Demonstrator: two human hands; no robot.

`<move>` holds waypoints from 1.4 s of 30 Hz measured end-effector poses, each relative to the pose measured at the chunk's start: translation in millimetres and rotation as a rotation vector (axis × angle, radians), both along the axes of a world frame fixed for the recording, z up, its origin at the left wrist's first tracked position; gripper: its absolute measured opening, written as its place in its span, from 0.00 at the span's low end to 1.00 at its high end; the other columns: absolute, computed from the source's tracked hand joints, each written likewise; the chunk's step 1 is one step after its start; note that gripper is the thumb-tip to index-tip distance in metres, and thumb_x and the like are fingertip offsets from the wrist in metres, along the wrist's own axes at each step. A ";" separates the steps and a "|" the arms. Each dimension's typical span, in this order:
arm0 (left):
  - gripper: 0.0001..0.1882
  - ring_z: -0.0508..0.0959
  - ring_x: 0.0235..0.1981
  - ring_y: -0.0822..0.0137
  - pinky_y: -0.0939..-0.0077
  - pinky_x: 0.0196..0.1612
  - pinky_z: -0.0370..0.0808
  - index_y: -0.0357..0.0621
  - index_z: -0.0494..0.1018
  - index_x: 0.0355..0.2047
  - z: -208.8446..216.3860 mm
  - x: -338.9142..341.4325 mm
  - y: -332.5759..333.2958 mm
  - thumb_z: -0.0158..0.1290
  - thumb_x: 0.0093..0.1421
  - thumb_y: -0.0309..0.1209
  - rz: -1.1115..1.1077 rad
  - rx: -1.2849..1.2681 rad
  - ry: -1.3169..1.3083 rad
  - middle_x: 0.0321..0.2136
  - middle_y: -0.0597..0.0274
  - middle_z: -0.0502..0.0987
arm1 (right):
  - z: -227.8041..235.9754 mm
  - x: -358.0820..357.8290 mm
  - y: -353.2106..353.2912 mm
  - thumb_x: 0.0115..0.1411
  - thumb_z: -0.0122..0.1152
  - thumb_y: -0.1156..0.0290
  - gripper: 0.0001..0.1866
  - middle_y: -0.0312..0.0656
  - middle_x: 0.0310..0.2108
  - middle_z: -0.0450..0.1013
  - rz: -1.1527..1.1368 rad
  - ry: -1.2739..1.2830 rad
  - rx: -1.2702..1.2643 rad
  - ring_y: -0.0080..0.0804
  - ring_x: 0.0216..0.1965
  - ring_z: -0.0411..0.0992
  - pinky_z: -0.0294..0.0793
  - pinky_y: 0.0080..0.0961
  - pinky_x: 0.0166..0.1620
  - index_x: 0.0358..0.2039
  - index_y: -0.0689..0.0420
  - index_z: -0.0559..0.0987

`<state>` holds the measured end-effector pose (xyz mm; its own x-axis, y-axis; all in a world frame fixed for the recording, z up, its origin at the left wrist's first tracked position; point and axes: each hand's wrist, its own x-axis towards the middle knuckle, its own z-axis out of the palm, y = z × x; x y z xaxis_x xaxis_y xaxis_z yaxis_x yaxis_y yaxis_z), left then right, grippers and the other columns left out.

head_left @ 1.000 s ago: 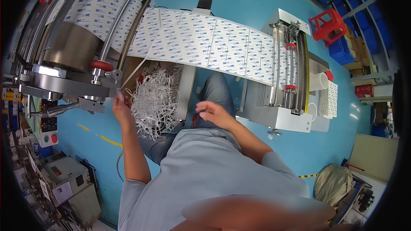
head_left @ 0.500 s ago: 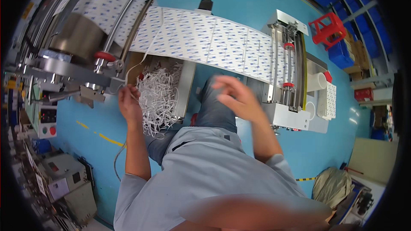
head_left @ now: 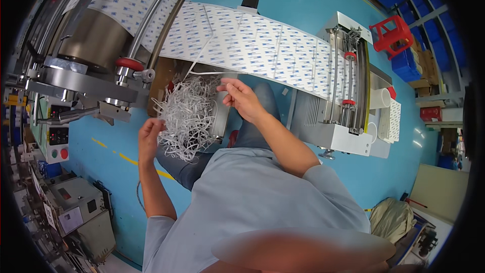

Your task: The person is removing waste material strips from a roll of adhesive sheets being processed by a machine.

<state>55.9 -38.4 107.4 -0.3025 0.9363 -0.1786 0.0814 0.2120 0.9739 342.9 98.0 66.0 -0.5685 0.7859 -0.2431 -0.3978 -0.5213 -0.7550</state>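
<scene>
A wide white web with small blue print [head_left: 262, 43] stretches between the rollers on the left and a roller unit [head_left: 348, 86] on the right. One narrow white strip [head_left: 204, 48] trails over the web and bends at its near edge, with a length running toward my right hand [head_left: 242, 100]. The fingertips of that hand are drawn together by the strip. Below the web lies a tangled heap of white strips [head_left: 187, 119]. My left hand [head_left: 149, 136] is at the heap's left side, fingers curled closed; what they hold, if anything, is hidden.
A metal drum [head_left: 96, 38], bars and a red-collared roller [head_left: 129, 62] crowd the left. The heap sits in a brown box [head_left: 159, 73] beside my legs. A red stool [head_left: 391, 35] and blue bins [head_left: 405, 65] stand at the far right. A control panel [head_left: 58, 139] is at left.
My left hand has moved down, away from the web's edge, to the heap's side. My right hand has swung left to the strip. The strip's near end has shifted right.
</scene>
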 end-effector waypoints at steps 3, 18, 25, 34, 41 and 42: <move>0.10 0.70 0.28 0.79 0.85 0.35 0.65 0.41 0.72 0.31 -11.4 -29.4 5.4 0.47 0.61 0.35 0.113 0.048 -0.048 0.25 0.68 0.73 | -12.2 2.9 7.3 0.62 0.49 0.63 0.21 0.40 0.46 0.68 -0.015 0.047 -0.012 0.19 0.30 0.67 0.68 0.17 0.36 0.54 0.54 0.64; 0.14 0.67 0.19 0.77 0.83 0.25 0.64 0.39 0.70 0.32 -65.0 -59.9 15.2 0.49 0.59 0.39 0.252 -0.226 -0.241 0.15 0.70 0.66 | -7.7 -102.1 47.3 0.59 0.54 0.70 0.24 0.43 0.48 0.68 0.094 0.522 -0.144 0.21 0.26 0.68 0.69 0.18 0.32 0.56 0.52 0.62; 0.13 0.70 0.21 0.78 0.85 0.26 0.66 0.43 0.73 0.38 -58.0 -74.0 23.1 0.49 0.60 0.38 0.514 -0.226 -0.325 0.18 0.69 0.71 | -37.3 -73.3 44.0 0.61 0.52 0.66 0.11 0.39 0.34 0.73 0.037 0.396 -0.165 0.20 0.23 0.67 0.67 0.16 0.29 0.43 0.54 0.72; 0.15 0.67 0.19 0.78 0.84 0.24 0.65 0.39 0.70 0.43 -61.5 -80.6 21.5 0.48 0.60 0.35 0.469 -0.145 -0.179 0.17 0.68 0.68 | -8.2 -29.8 26.1 0.63 0.48 0.64 0.10 0.37 0.28 0.71 -0.255 0.214 0.099 0.18 0.22 0.64 0.63 0.14 0.27 0.36 0.57 0.72; 0.13 0.65 0.20 0.77 0.84 0.25 0.64 0.37 0.70 0.39 -59.6 -58.7 14.7 0.47 0.61 0.35 0.451 -0.053 -0.130 0.17 0.69 0.67 | -6.5 -57.0 9.0 0.65 0.43 0.59 0.17 0.35 0.24 0.70 0.084 -0.106 0.258 0.16 0.23 0.65 0.66 0.13 0.28 0.34 0.60 0.74; 0.12 0.66 0.21 0.77 0.84 0.28 0.64 0.37 0.71 0.36 -58.8 -57.6 12.7 0.47 0.61 0.35 0.401 -0.018 -0.069 0.19 0.68 0.67 | -7.2 -63.1 4.1 0.64 0.43 0.63 0.14 0.33 0.24 0.69 0.121 -0.099 0.267 0.16 0.22 0.64 0.66 0.13 0.28 0.34 0.59 0.74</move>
